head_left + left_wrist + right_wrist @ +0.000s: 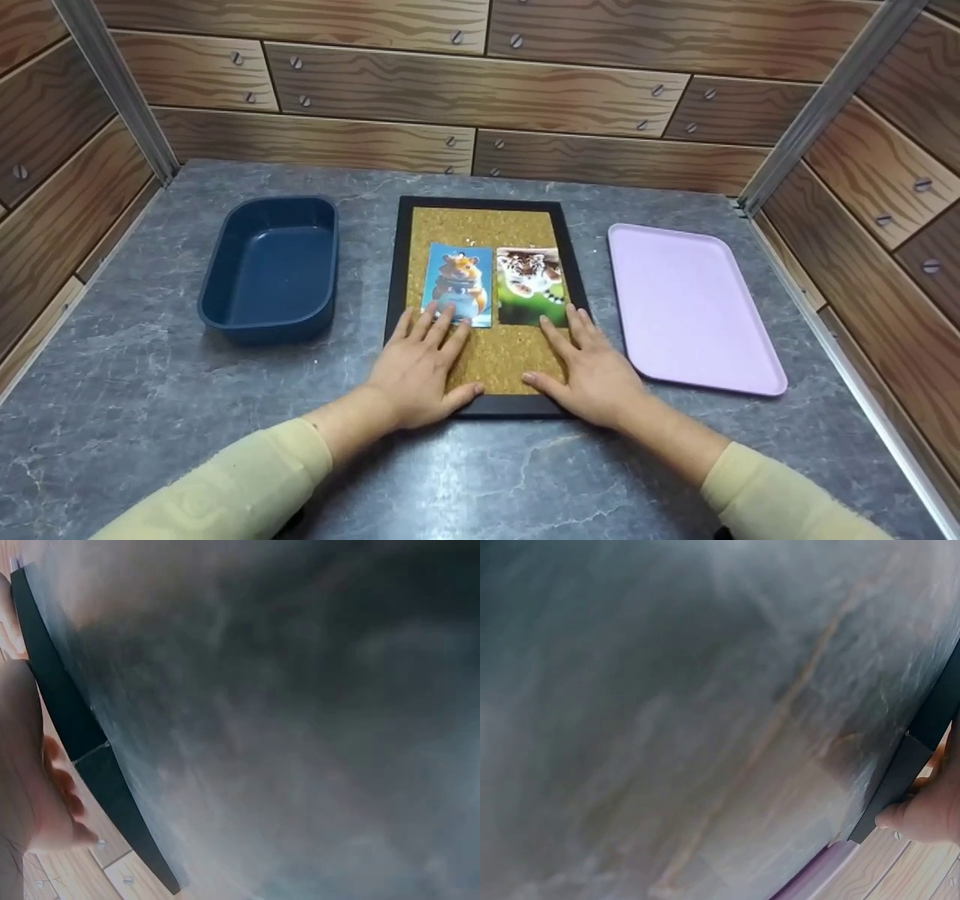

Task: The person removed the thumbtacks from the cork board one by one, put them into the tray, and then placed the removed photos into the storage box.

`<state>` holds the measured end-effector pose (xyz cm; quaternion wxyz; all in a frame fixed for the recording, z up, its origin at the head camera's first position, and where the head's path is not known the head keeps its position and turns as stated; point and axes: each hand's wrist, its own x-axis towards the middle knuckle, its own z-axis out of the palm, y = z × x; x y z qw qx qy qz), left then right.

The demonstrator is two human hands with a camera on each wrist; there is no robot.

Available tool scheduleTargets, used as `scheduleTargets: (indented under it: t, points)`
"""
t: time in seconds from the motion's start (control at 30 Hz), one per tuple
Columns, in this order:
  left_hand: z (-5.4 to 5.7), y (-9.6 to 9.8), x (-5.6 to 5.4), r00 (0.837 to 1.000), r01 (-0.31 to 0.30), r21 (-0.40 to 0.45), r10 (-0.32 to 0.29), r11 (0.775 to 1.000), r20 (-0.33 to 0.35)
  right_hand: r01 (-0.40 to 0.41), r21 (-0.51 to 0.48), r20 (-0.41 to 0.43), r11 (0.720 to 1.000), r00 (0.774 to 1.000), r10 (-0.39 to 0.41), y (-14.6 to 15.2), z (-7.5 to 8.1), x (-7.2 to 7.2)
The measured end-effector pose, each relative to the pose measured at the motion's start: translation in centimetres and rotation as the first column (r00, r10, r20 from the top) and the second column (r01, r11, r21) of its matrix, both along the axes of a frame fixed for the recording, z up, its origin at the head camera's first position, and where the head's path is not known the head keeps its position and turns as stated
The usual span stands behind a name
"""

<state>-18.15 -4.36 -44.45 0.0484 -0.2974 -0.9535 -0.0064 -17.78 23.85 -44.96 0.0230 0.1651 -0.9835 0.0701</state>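
Observation:
A cork board point(499, 360) in a black frame lies flat on the table. Side by side on the cork are a hamster picture point(459, 277) and a tiger cub picture point(531, 281). My left hand point(416, 371) rests over the board's lower left side, fingers spread straight, fingertips touching the lower edge of the hamster picture. On the lower right side lies my right hand point(596, 371), also spread, with fingertips by the bottom corner of the tiger cub picture. In both wrist views the black frame point(64, 705) shows beside the hand, with the tabletop filling most of the picture.
A deep dark blue bin point(274, 270) stands on the left of the grey marbled table point(360, 195). To the right lies a shallow pink tray point(694, 307). Wood-patterned walls point(472, 82) and metal corner posts point(124, 90) enclose the table's back and sides.

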Motion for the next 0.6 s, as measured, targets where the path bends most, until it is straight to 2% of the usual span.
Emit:
scheduleTargets:
  t: [0.13, 0.27, 0.43, 0.6]
  points:
    - [0.3, 0.5, -0.7, 0.995, 0.101, 0.006, -0.101, 0.995, -0.001, -0.001, 0.003, -0.001, 1.000, 1.000, 0.001, 0.0, 0.0, 0.1]
    - [0.3, 1.3, -1.6, 0.986, 0.169, -0.007, -0.169, 0.986, 0.008, -0.006, 0.003, -0.010, 1.000, 1.000, 0.006, 0.0, 0.0, 0.1]
    - [0.1, 2.1, -2.6, 0.976, 0.219, -0.028, -0.218, 0.975, 0.023, -0.008, -0.002, -0.006, 1.000, 1.000, 0.008, 0.0, 0.0, 0.1]
    - [-0.2, 2.6, -3.4, 0.970, 0.242, -0.029, -0.242, 0.970, 0.022, -0.007, 0.001, -0.004, 1.000, 1.000, 0.007, 0.0, 0.2, 0.1]
